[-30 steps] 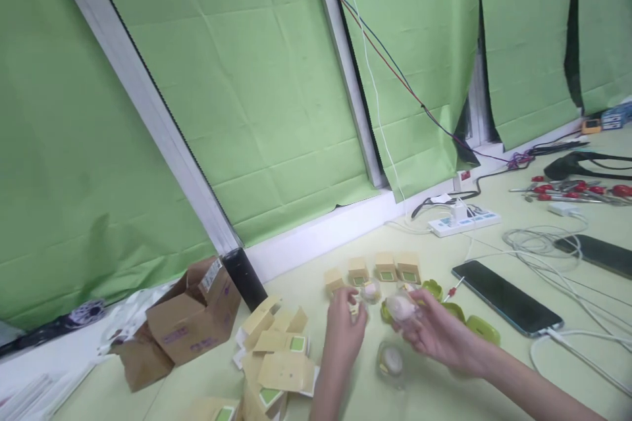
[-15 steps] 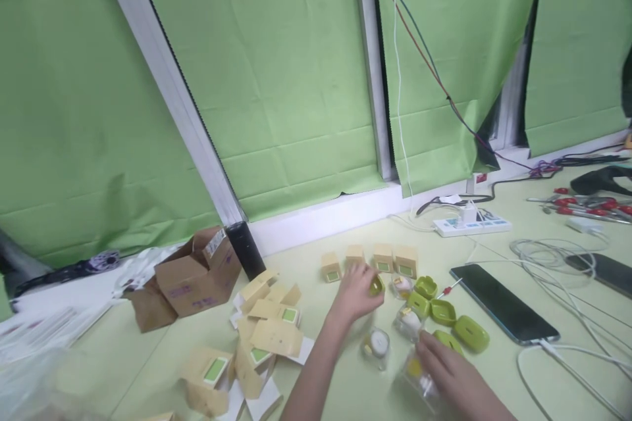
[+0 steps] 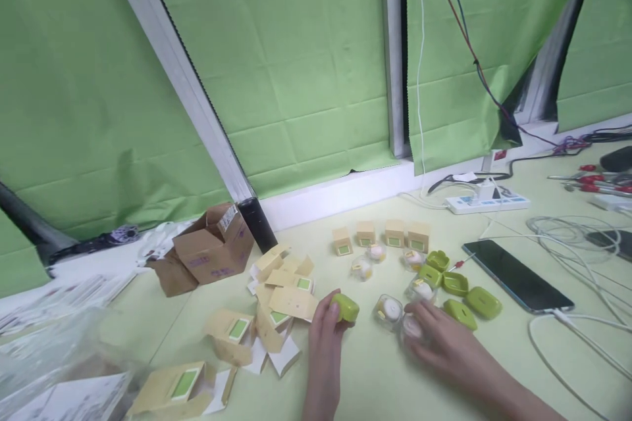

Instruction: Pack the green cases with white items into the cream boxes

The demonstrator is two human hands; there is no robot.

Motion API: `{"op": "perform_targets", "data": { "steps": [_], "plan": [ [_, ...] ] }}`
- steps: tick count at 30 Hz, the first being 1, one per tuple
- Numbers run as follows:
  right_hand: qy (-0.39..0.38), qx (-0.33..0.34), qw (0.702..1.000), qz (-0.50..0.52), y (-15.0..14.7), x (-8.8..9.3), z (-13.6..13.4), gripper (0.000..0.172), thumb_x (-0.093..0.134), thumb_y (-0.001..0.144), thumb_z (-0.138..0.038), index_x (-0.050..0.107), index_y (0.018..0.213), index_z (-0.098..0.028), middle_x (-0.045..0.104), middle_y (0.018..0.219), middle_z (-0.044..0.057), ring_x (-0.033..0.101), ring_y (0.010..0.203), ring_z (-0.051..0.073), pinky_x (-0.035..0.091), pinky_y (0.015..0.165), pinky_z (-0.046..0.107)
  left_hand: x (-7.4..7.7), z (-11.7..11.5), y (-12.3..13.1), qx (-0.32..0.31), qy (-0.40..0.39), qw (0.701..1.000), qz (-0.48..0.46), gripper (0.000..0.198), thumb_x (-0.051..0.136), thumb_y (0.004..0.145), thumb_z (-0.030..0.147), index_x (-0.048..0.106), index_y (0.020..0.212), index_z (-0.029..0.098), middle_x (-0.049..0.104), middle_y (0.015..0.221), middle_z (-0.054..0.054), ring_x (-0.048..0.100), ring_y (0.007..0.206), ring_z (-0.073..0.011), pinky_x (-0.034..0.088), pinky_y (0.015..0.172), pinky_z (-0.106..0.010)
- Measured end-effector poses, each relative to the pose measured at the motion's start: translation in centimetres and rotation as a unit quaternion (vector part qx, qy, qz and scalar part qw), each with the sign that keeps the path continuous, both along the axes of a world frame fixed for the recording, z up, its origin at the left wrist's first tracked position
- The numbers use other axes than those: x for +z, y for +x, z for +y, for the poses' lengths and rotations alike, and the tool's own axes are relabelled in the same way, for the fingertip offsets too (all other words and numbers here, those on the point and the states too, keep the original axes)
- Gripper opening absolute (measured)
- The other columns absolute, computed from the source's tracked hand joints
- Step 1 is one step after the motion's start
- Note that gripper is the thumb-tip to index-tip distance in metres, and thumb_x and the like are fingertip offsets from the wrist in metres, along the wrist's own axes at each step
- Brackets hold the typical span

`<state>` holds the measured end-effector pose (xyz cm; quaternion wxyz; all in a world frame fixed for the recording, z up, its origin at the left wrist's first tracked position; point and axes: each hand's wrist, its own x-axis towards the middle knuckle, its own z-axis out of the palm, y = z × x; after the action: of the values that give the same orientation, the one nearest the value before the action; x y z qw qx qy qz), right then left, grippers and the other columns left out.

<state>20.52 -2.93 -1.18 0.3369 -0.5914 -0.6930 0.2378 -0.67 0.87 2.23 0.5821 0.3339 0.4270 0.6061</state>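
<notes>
Blinds [image 3: 306, 66] of green fabric hang behind the pale counter [image 3: 365, 381]. An open cardboard box [image 3: 217, 253] stands toward the back on the left. Opened yellow cartons [image 3: 293, 302] lie in a loose heap between it and me. Off to the right a dark phone [image 3: 516, 276] lies flat, a white cable at its near end. My left hand [image 3: 326, 339] holds a green case [image 3: 345, 308], fingers narrowed around it. The fingers of my right hand [image 3: 439, 341] touch a clear pack [image 3: 411, 325]; I cannot tell whether they grip it. Beyond, four small yellow boxes [image 3: 394, 235] stand in a row. Another clear pack, with a white round piece [image 3: 392, 309] inside, sits just left of my right fingers.
</notes>
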Motion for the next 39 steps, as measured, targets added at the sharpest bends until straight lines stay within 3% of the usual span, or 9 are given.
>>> {"op": "perform_targets", "data": {
  "steps": [2,7,9,13,19,22,27,32,39],
  "plan": [
    [-0.095,-0.009,0.969,0.229,0.2,0.1,0.0,0.028,0.046,0.080,-0.043,0.056,0.100,-0.026,0.060,0.085,0.002,0.057,0.068,0.020,0.045,0.061,0.031,-0.6,0.0,-0.4,-0.003,-0.029,0.998,-0.061,0.049,0.071,0.062,0.046,0.063,0.099,0.015,0.060,0.082,-0.006,0.058,0.070,-0.0163,0.047,0.061,-0.028],
    [-0.266,0.019,0.688,0.676,0.6,-0.8,-0.2,0.032,0.047,0.080,-0.047,0.058,0.093,-0.020,0.060,0.070,0.001,0.054,0.050,0.011,0.047,0.051,0.021,-1.7,-0.1,-1.1,-0.016,-0.085,0.988,-0.126,0.048,0.074,0.060,0.039,0.062,0.099,0.015,0.060,0.079,-0.004,0.059,0.067,-0.0148,0.047,0.061,-0.027],
    [-0.280,0.020,0.639,0.716,0.7,-1.1,-0.4,0.031,0.054,0.077,-0.047,0.059,0.091,-0.020,0.061,0.068,0.001,0.053,0.047,0.009,0.047,0.048,0.020,-2.0,-0.2,-1.1,-0.033,-0.101,0.986,-0.129,0.047,0.076,0.057,0.037,0.062,0.096,0.015,0.061,0.076,-0.004,0.059,0.064,-0.0146,0.047,0.059,-0.027],
    [-0.259,-0.056,0.673,0.690,0.4,-1.2,-0.8,0.023,0.061,0.077,-0.042,0.059,0.086,-0.021,0.063,0.074,0.001,0.054,0.051,0.010,0.049,0.053,0.022,-2.4,-0.5,-0.8,-0.063,-0.117,0.981,-0.141,0.044,0.077,0.057,0.038,0.063,0.093,0.015,0.061,0.074,-0.003,0.058,0.061,-0.0139,0.047,0.057,-0.027],
    [-0.130,-0.101,0.932,0.324,0.9,-0.9,-0.5,0.035,0.050,0.080,-0.056,0.048,0.068,-0.023,0.051,0.061,-0.002,0.048,0.051,0.014,0.040,0.045,0.024,-2.0,-1.1,-0.8,-0.067,-0.123,0.976,-0.165,0.040,0.073,0.062,0.036,0.064,0.095,0.014,0.062,0.079,-0.004,0.060,0.068,-0.0155,0.049,0.060,-0.027],
    [-0.019,-0.070,0.996,0.053,1.6,-0.6,0.4,0.031,0.053,0.078,-0.055,0.052,0.076,-0.024,0.058,0.078,0.003,0.057,0.067,0.021,0.044,0.057,0.030,-1.2,-1.6,-0.8,-0.068,-0.141,0.966,-0.204,0.040,0.068,0.069,0.034,0.062,0.103,0.014,0.063,0.083,-0.005,0.062,0.073,-0.0170,0.051,0.069,-0.030],
    [0.060,-0.009,0.983,-0.174,1.6,0.5,2.1,0.037,0.060,0.073,-0.054,0.057,0.095,-0.025,0.060,0.096,0.009,0.061,0.070,0.027,0.045,0.058,0.035,-0.4,-2.1,-0.6,-0.077,-0.183,0.950,-0.241,0.022,0.059,0.077,0.027,0.063,0.095,0.015,0.066,0.087,-0.006,0.065,0.082,-0.0202,0.050,0.084,-0.035],
    [0.006,-0.049,0.993,0.111,0.8,2.5,2.8,0.033,0.054,0.079,-0.047,0.051,0.103,-0.025,0.061,0.096,0.005,0.060,0.082,0.024,0.049,0.066,0.033,-0.6,-1.8,-0.1,-0.072,-0.176,0.955,-0.230,0.019,0.059,0.080,0.028,0.063,0.090,0.013,0.068,0.083,-0.009,0.066,0.075,-0.0183,0.052,0.080,-0.033],
    [-0.180,-0.053,0.790,0.584,-1.2,4.3,6.2,0.023,0.063,0.070,-0.023,0.061,0.093,-0.020,0.066,0.094,0.003,0.059,0.069,0.012,0.052,0.065,0.021,1.4,-0.1,1.7,-0.073,-0.113,0.958,-0.252,0.010,0.059,0.080,0.021,0.064,0.086,0.015,0.068,0.089,-0.006,0.064,0.084,-0.0167,0.050,0.088,-0.034]
  ]
}}
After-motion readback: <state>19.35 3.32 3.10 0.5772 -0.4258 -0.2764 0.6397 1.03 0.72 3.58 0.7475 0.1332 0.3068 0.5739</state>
